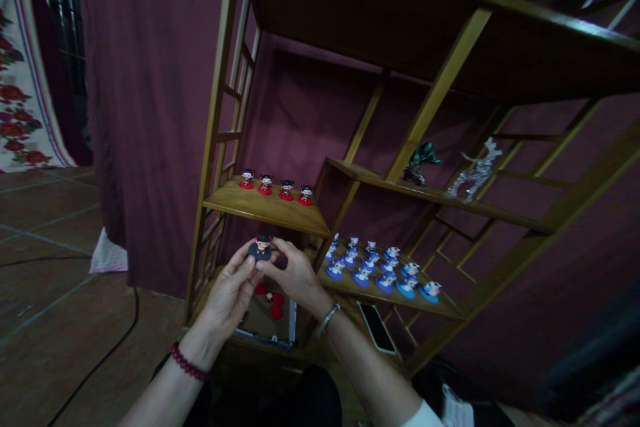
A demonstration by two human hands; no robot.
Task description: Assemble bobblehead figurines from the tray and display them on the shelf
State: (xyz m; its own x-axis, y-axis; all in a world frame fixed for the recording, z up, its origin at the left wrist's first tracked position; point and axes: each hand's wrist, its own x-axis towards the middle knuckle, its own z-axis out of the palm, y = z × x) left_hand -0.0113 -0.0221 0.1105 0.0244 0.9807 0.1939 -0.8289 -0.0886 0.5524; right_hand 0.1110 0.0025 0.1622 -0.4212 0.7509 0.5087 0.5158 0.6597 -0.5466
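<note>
A small figurine (262, 249) with dark hair, red hair ties and a dark round base is held up in front of the wooden shelf. My left hand (234, 288) pinches its base from the left, and my right hand (295, 273) grips it from the right. Just above and behind, a row of several red-based figurines (286, 189) stands upright on the upper left shelf board (265, 209). Below my hands, a box (290, 330) holds more red figurines (276, 307), partly hidden by my hands.
Several blue and purple figurines (385, 280) stand in rows on the lower right board. A phone (376, 327) lies below them. A clear deer-like ornament (477, 170) and a green ornament (421, 161) occupy the higher board. A cable (117, 347) runs across the floor at left.
</note>
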